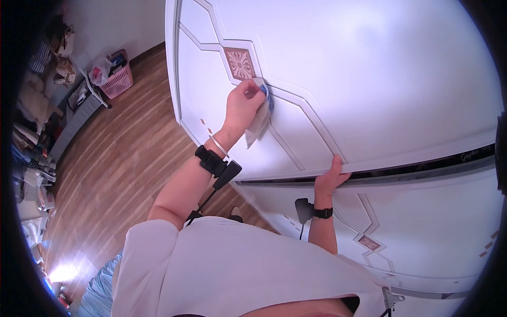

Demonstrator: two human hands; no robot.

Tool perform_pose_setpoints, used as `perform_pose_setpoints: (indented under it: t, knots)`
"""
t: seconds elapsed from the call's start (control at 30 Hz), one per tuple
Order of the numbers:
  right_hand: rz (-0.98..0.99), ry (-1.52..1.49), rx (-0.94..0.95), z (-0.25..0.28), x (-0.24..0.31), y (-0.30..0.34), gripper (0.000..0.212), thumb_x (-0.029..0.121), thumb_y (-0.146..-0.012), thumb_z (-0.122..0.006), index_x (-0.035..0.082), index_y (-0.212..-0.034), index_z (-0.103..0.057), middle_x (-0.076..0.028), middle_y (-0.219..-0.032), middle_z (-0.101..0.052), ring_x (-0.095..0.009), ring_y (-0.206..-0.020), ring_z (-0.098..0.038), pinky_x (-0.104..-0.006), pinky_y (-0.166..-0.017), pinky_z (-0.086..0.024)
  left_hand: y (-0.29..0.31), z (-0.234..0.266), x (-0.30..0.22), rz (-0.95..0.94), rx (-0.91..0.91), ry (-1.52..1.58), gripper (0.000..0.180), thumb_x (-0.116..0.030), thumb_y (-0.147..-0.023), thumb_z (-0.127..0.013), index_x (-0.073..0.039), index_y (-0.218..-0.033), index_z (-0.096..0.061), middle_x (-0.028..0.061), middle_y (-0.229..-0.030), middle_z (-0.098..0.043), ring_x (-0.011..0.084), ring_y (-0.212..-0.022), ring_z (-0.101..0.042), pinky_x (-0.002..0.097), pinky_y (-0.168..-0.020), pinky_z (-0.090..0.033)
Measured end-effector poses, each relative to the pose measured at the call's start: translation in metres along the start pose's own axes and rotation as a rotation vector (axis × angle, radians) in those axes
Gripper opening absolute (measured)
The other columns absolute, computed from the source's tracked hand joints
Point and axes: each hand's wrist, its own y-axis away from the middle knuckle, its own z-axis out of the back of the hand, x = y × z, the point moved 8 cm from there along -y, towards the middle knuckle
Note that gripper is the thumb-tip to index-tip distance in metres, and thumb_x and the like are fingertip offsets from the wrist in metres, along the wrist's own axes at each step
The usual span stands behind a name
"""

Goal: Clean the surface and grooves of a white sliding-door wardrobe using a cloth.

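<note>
My left hand [243, 108] is pinched on a thin greyish cloth [257, 127] with a blue patch, held against a white door [380, 79]. Grey raised trim and a pinkish floral inset [241, 64] decorate that door, and the cloth lies just below the inset. At the door's lower edge, my right hand [330, 178] has its thumb on the front face while its fingers go into the dark gap behind. Both wrists wear black devices with straps.
Below the gap stands a second white door [422, 227] with similar trim. Wood flooring [127, 137] spreads to the left. A pink basket [117, 82] holds bags and other items by the wall. Cluttered shelves [39, 158] line the far left, and blue fabric [100, 288] lies at lower left.
</note>
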Motion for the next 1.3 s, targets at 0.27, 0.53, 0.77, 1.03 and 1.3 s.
perform_pose_setpoints:
  t: [0.27,0.53,0.77,1.03,1.3]
  knots:
    - [0.030,0.078,0.046,-0.007,0.005,0.003,0.042,0.014,-0.090,-0.061,0.000,-0.127,-0.047,-0.012,-0.123,-0.054,-0.022,-0.107,-0.052,-0.0347,-0.096,-0.043,0.000,0.001,0.000,-0.069,-0.083,-0.009,0.015,-0.011,-0.082,-0.067,0.001,-0.089,-0.062,0.0039,-0.075,-0.063,0.0102,-0.066,-0.056,0.0258,-0.061,-0.048]
    - [0.059,0.106,0.025,-0.003,0.003,0.000,0.044,0.009,-0.089,-0.061,-0.001,-0.129,-0.045,-0.011,-0.123,-0.054,-0.021,-0.107,-0.053,-0.0343,-0.094,-0.044,-0.005,0.001,-0.002,-0.003,-0.058,-0.027,0.020,-0.016,-0.082,-0.067,0.002,-0.088,-0.062,0.0047,-0.073,-0.062,0.0116,-0.067,-0.057,0.0263,-0.063,-0.048]
    - [-0.021,-0.004,-0.022,-0.001,0.001,0.002,0.043,0.005,-0.089,-0.062,-0.003,-0.128,-0.047,-0.011,-0.121,-0.056,-0.019,-0.105,-0.055,-0.0331,-0.094,-0.045,0.004,-0.004,-0.010,-0.016,-0.056,-0.057,0.018,-0.014,-0.083,-0.067,0.002,-0.088,-0.062,0.0048,-0.075,-0.062,0.0112,-0.068,-0.057,0.0267,-0.063,-0.048]
    - [0.005,0.000,-0.001,-0.007,0.005,0.002,0.043,0.006,-0.088,-0.062,-0.004,-0.127,-0.047,-0.012,-0.121,-0.056,-0.020,-0.105,-0.055,-0.0341,-0.094,-0.045,0.005,-0.005,-0.007,0.061,-0.033,-0.071,0.014,-0.012,-0.086,-0.064,0.000,-0.092,-0.060,0.0019,-0.082,-0.060,0.0082,-0.075,-0.055,0.0231,-0.070,-0.046]
    - [0.043,0.047,0.001,-0.009,0.008,0.003,0.042,0.014,-0.089,-0.061,-0.002,-0.126,-0.047,-0.011,-0.121,-0.055,-0.021,-0.105,-0.053,-0.0346,-0.093,-0.044,0.005,-0.005,-0.005,0.036,-0.029,-0.055,0.015,-0.011,-0.086,-0.064,0.001,-0.093,-0.060,0.0023,-0.083,-0.060,0.0087,-0.076,-0.055,0.0235,-0.071,-0.046]
